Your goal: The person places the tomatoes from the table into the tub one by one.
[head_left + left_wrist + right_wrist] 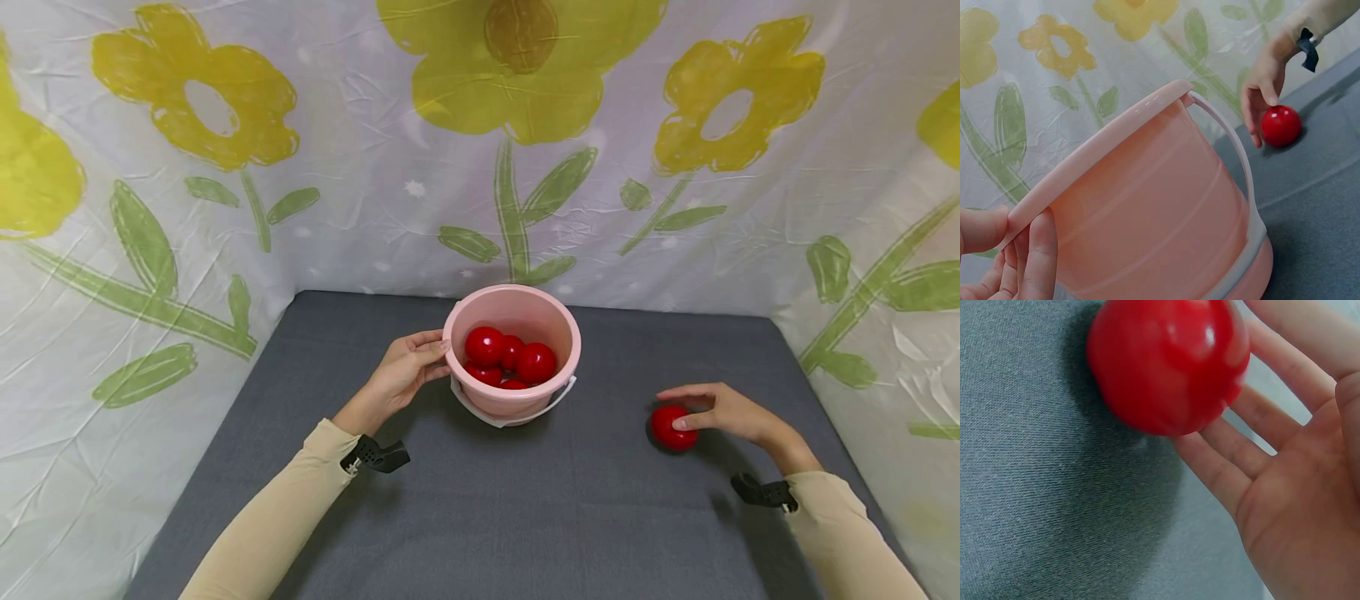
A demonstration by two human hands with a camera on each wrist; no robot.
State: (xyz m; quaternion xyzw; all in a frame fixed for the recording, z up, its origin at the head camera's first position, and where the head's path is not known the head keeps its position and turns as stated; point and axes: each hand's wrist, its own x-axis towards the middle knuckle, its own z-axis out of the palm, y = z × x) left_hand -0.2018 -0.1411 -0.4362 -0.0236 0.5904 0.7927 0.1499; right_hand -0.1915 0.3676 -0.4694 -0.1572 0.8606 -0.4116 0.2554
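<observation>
A pink bucket with a white handle stands on the dark cloth, holding several shiny red balls. My left hand pinches the bucket's rim on its left side, thumb on top and fingers under the edge, as the left wrist view shows. Off to the right, one more red ball sits on the cloth. Around it is my right hand, the thumb over its near side. In the right wrist view, fairly straight fingers reach behind this ball.
Dark grey cloth covers the table. White curtains with printed yellow flowers hang behind it and along both sides. Each wrist wears a black strap with a camera mount. The bucket's handle hangs down on the near side.
</observation>
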